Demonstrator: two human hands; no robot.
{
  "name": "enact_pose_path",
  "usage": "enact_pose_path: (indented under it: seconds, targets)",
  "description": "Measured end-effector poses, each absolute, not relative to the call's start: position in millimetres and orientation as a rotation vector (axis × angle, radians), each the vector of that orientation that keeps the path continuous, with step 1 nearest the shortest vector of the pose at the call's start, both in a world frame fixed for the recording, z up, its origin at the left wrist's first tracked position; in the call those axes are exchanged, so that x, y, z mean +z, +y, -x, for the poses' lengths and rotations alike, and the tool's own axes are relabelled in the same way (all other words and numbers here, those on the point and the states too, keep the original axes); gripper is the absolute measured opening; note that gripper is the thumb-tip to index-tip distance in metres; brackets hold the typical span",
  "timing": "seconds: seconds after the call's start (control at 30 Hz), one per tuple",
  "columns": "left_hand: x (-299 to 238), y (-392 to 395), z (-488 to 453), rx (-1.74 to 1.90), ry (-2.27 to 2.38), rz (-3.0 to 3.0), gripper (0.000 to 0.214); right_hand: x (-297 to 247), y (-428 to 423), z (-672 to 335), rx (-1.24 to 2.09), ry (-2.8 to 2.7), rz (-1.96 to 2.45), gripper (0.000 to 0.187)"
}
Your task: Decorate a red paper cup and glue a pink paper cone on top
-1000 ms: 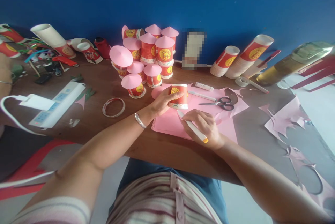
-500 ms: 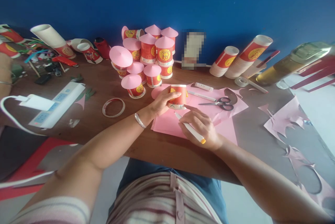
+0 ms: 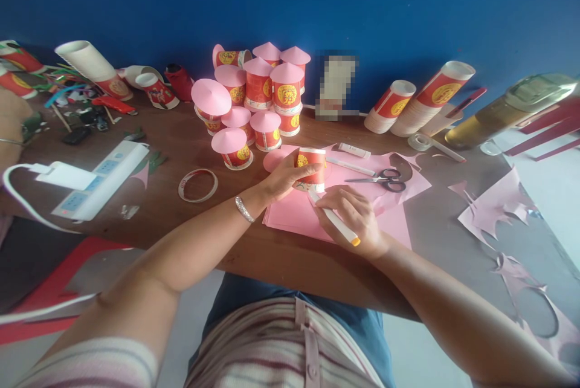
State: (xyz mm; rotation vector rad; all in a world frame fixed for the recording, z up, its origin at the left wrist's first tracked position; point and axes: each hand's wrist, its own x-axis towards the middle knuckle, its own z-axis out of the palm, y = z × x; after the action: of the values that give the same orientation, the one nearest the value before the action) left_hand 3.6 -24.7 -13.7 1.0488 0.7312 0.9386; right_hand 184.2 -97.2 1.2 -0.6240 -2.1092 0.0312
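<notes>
My left hand [image 3: 290, 177] is closed around a red paper cup [image 3: 312, 173] with a yellow emblem and a pale patterned band at its lower rim. Between the fingers of my right hand [image 3: 354, 219] is a white marker [image 3: 338, 223] with a yellow-orange end. The marker's tip points at the cup's lower rim; whether it touches is too small to tell. Pink paper sheets [image 3: 290, 213] lie beneath both hands. Scissors [image 3: 385, 180] with dark handles, another white pen [image 3: 348, 166] and a white stick-shaped tube [image 3: 354, 150] rest on the paper.
Several red cups with pink cone tops [image 3: 231, 146] stand behind my left hand. A tape roll [image 3: 198, 185] and a power strip [image 3: 102, 182] lie to the left. Stacked cups [image 3: 392, 104], a bottle [image 3: 502, 110] and pink scraps [image 3: 492, 200] are on the right.
The cup in my left hand has turned a little, showing more of its emblem, and shifted slightly right. My right hand has brought the marker's tip closer to the cup's lower rim.
</notes>
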Motion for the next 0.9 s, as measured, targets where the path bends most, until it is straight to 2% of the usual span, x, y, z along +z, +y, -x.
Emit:
enact_pose_path:
  seconds: [0.9]
  targets:
    - [-16.2, -23.7, -2.8, 0.927, 0.760, -1.106, 0.055, 1.5, -96.8, -183.1, 0.036, -2.140, 0.608, 0.017]
